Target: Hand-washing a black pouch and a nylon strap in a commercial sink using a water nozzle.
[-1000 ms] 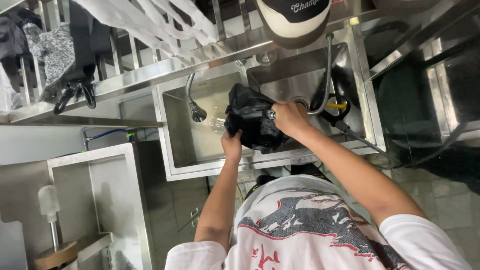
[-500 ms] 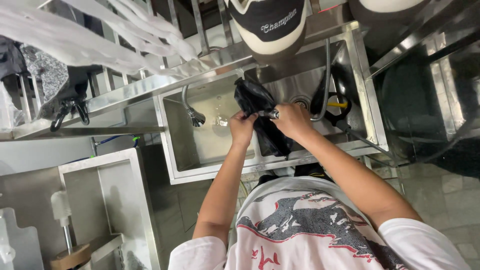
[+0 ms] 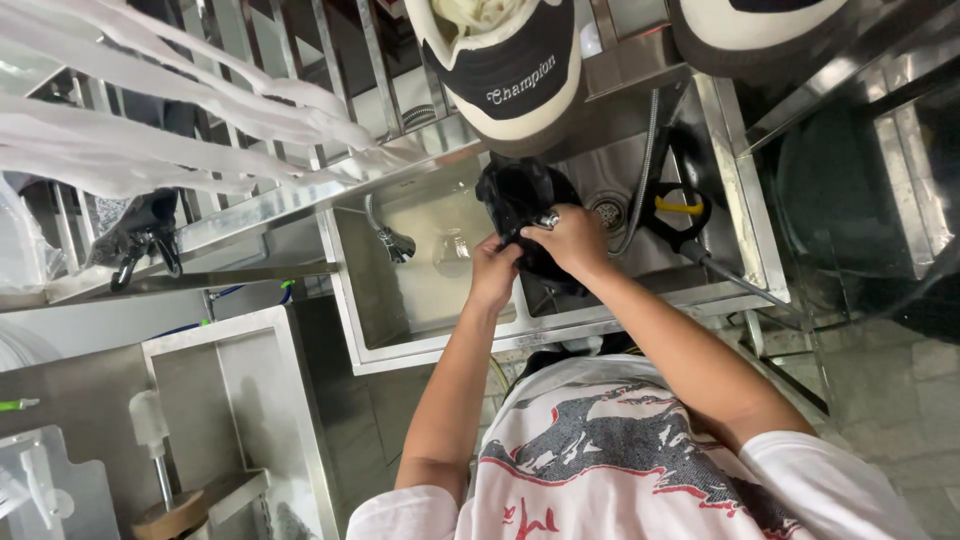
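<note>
Both of my hands are on a black fabric item with a small silver metal piece, held over the divider of a double stainless steel sink. My right hand grips its upper part near the metal piece. My left hand pinches its lower edge just beside the right hand. The item hangs partly into the right basin, and its lower part is hidden behind my hands.
A curved tap hangs over the left basin. The right basin has a drain, a hose and a black tool with a yellow handle. Two black-and-cream shoes sit on the rack above. A steel cabinet stands at the left.
My left hand has come up from under the black item to pinch its edge beside the right hand. The item now hangs longer and narrower. The view has tilted toward the shoes.
</note>
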